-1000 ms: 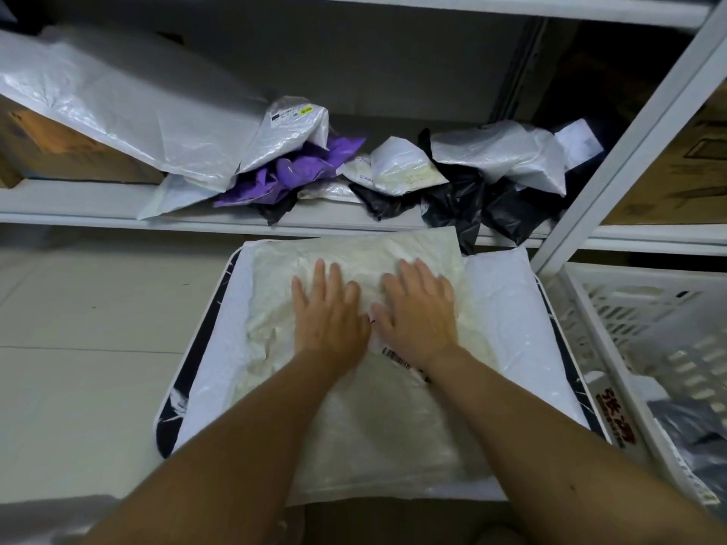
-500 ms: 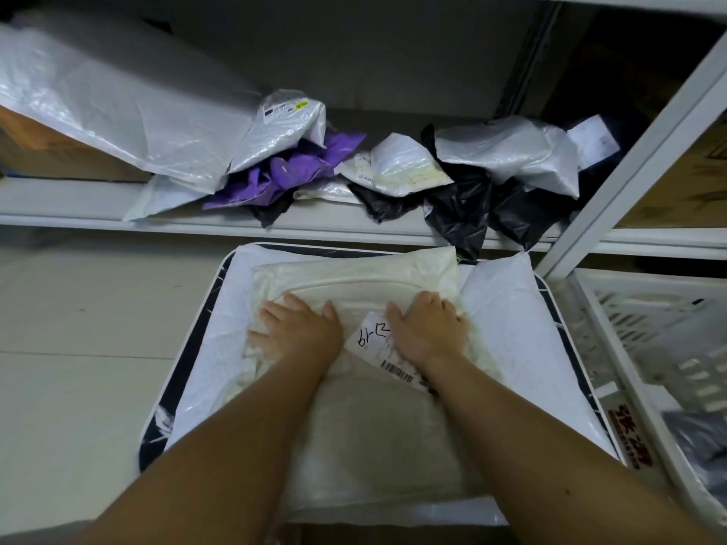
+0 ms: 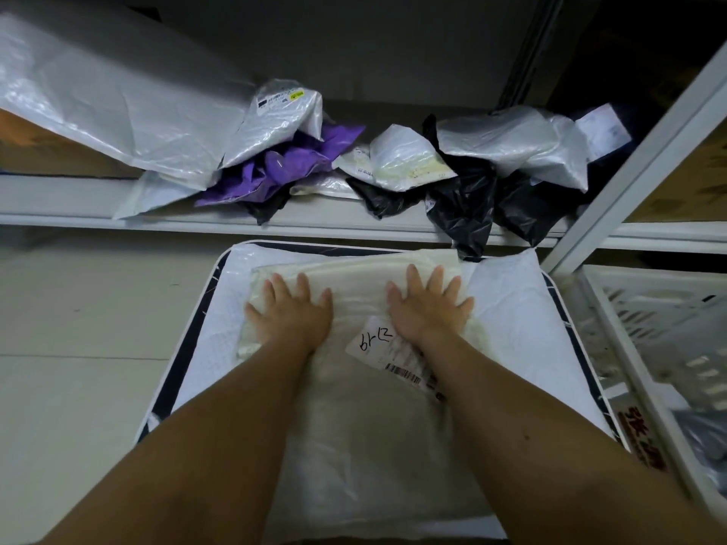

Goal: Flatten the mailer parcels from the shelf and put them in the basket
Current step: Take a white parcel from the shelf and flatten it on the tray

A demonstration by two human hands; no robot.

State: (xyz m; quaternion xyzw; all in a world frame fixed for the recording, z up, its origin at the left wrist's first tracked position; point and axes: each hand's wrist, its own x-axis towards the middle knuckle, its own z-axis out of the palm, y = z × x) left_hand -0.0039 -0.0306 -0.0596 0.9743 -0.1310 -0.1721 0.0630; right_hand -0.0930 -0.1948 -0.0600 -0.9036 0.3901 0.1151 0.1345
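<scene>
— What are the hands doing?

— Both are spread flat, fingers straight and splayed, palms down. The left hand point(image 3: 289, 310) presses near the left edge of a cream, crinkled plastic mailer parcel point(image 3: 354, 407); the right hand point(image 3: 429, 306) presses nearer its right edge. Neither grips anything.

— And between them?

— A white shipping label point(image 3: 387, 350) with handwriting and a barcode, partly under the right wrist.

— What's the parcel lying on?

— A larger white plastic mailer point(image 3: 507, 304), spread over a flat surface with a dark rim point(image 3: 192, 332). I can't tell what that surface is.

— Where's the basket?

— The white slotted plastic basket point(image 3: 645, 340) stands just right of it, with something dark inside; it's blurred.

— The shelf?

— The white metal shelf point(image 3: 59, 198) runs behind, carrying more crumpled mailers: a big silvery-white bag point(image 3: 118, 96), a purple one point(image 3: 291, 163), black ones point(image 3: 460, 202) hanging over the edge, and another silvery-white one point(image 3: 515, 145) on the right.
</scene>
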